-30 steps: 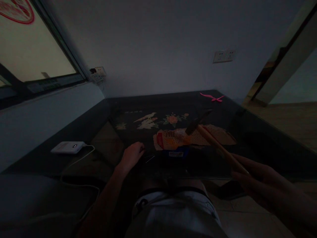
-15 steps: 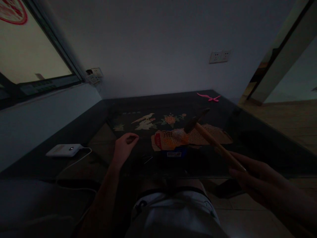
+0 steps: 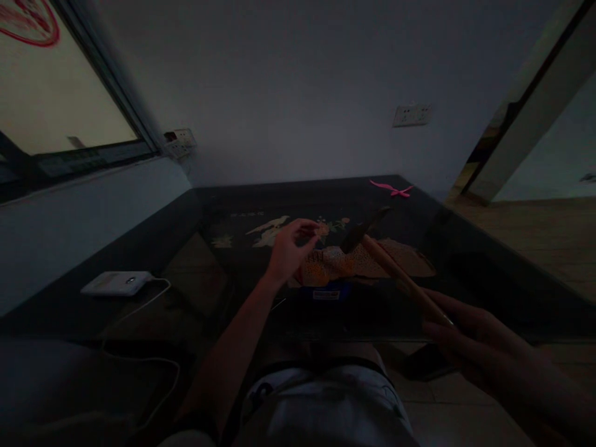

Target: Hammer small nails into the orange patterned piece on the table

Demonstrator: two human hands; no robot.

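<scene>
My right hand grips the wooden handle of a hammer, its dark head raised over a flattened piece of printed cardboard. Above the cardboard's left end is my left hand, thumb and fingertips pinched together. Whatever sits in that pinch is too small and dark to make out. A blue thing with a pale label lies at the cardboard's near edge. Close to my left forearm, a thin shiny sliver like a nail rests on the dark table.
The dark glossy table carries a bird-and-flower picture. On the left lies a white power bank with a cable trailing off the near edge. A pink strip sits at the far right, before the wall.
My left hand has moved right and slightly forward, from beside the cardboard to above its left end, still pinched. The hammer has barely shifted in my right hand.
</scene>
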